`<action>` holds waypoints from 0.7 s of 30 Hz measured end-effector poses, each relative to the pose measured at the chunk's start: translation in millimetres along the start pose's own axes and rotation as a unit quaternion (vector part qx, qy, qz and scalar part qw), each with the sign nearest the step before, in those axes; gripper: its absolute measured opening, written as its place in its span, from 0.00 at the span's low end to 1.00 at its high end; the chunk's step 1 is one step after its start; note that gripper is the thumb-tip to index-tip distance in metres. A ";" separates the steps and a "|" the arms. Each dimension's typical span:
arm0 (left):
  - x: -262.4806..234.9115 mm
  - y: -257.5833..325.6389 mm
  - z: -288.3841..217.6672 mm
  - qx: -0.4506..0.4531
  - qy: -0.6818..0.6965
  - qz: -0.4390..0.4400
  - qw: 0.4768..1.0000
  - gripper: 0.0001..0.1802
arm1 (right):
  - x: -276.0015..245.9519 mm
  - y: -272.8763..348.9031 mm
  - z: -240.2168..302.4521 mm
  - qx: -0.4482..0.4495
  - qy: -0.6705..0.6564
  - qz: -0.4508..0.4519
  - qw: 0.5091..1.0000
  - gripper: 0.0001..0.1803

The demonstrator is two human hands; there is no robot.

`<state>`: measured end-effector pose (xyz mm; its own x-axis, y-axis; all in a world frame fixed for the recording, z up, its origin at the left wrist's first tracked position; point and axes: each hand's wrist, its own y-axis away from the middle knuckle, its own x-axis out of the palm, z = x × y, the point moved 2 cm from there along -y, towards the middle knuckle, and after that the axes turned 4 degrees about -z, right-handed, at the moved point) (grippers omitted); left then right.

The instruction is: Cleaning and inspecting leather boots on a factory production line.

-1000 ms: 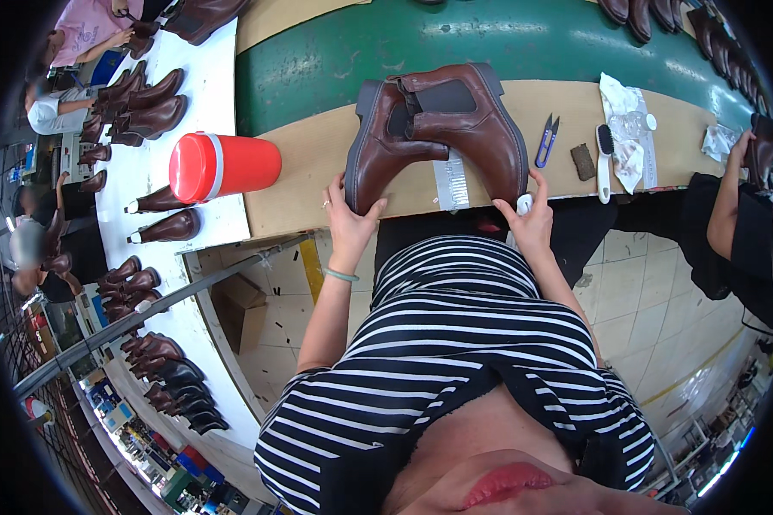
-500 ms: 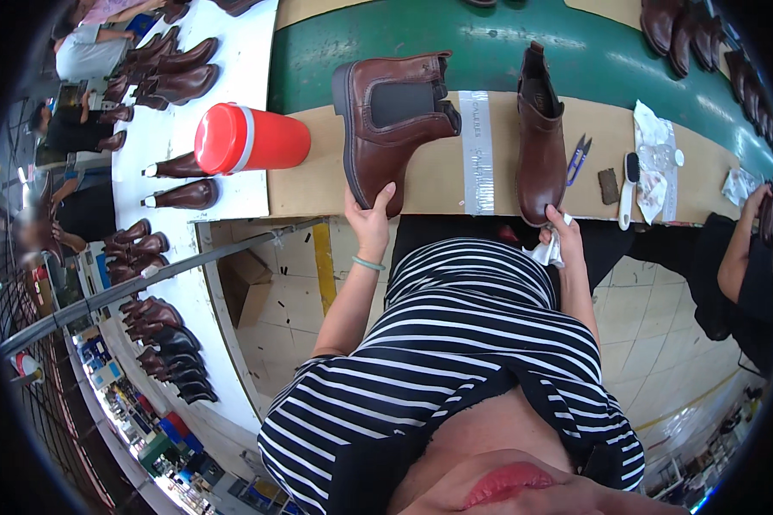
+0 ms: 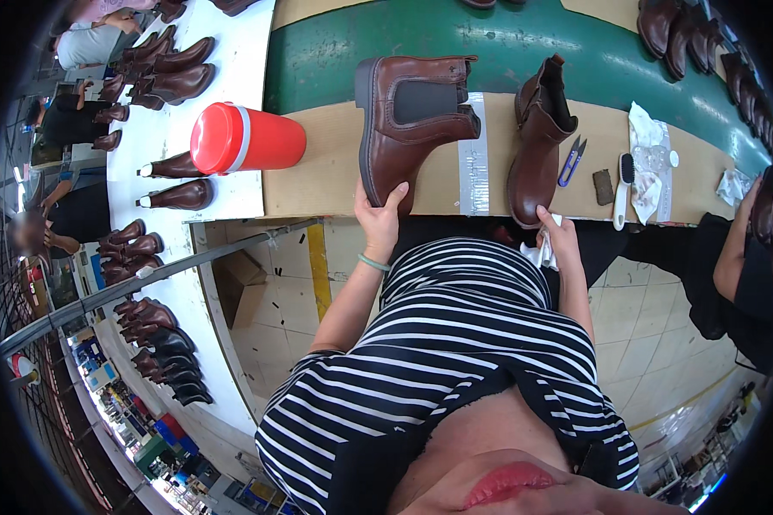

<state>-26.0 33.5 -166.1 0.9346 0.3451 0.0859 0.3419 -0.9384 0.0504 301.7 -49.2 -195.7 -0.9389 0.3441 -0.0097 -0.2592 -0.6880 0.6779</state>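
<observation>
A brown leather ankle boot (image 3: 390, 154) with a dark elastic side panel is turned on its side, its sole facing left. My left hand (image 3: 380, 219) grips it by the toe, thumb on the upper. To the right, a second brown ankle boot (image 3: 534, 167) stands over the cardboard, its opening up and its toe toward me. At that toe my right hand (image 3: 561, 236) is closed, fingertips on the leather. A white cloth (image 3: 538, 253) hangs crumpled from the same hand.
A red jug (image 3: 258, 140) lies at left on the cardboard (image 3: 318, 184). Right of the boots are blue thread snips (image 3: 573, 161), a dark block (image 3: 605, 185), a white-handled brush (image 3: 623, 193) and crumpled tissue (image 3: 646, 163). More boots line a white table (image 3: 232, 51). A co-worker's arm (image 3: 734, 249) is at right.
The left boot has shifted slightly right in my left hand. The right boot has swivelled, showing more of its inner side, while my right hand stays at its toe.
</observation>
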 end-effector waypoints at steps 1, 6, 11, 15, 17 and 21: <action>1.2 1.1 2.6 0.002 0.010 0.003 1.000 0.26 | 1.1 5.2 9.1 -0.010 0.093 -0.015 0.995 0.20; 6.9 6.9 2.4 0.005 0.014 0.017 1.000 0.26 | -5.0 24.7 53.6 -0.168 0.270 -0.068 0.946 0.15; -0.5 11.5 -3.3 0.034 -0.068 0.035 0.996 0.27 | 38.2 41.8 96.4 -0.261 0.067 0.083 0.959 0.08; -15.1 14.9 -5.1 0.076 -0.150 0.028 0.985 0.29 | 86.9 8.1 92.3 -0.265 0.044 0.092 0.959 0.15; -21.4 14.7 -1.4 0.081 -0.179 0.022 0.980 0.30 | 114.0 -12.1 87.4 -0.223 0.040 0.076 0.971 0.26; -28.8 16.8 12.8 0.036 -0.213 0.019 0.976 0.32 | 145.6 -63.9 57.2 -0.193 0.158 0.042 0.967 0.15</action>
<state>-45.9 7.6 -180.5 0.8970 0.2864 -0.3367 0.2983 -0.9543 -0.0169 194.6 81.4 -198.4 -0.9667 0.1060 -0.2331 -0.1872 -0.9137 0.3607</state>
